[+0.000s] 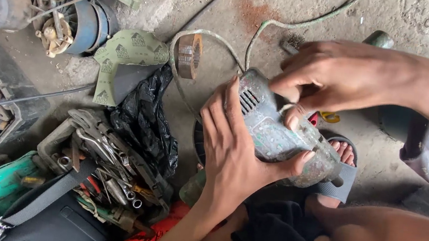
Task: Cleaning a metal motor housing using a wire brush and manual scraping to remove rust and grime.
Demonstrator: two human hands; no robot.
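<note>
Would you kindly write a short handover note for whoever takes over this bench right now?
Left hand: gripping the worn grey power-tool body with vent slots, thumb wrapped round its lower end.
Right hand: on the tool's upper side, fingers pinched at the casing; whether it holds anything is hidden.
The tool's pale green cable trails away over the concrete floor.
The copper-wound stator ring lies beside it.
The open tray of spanners and sockets sits to the left.
Casing looks closed; progress cannot be judged.
</note>
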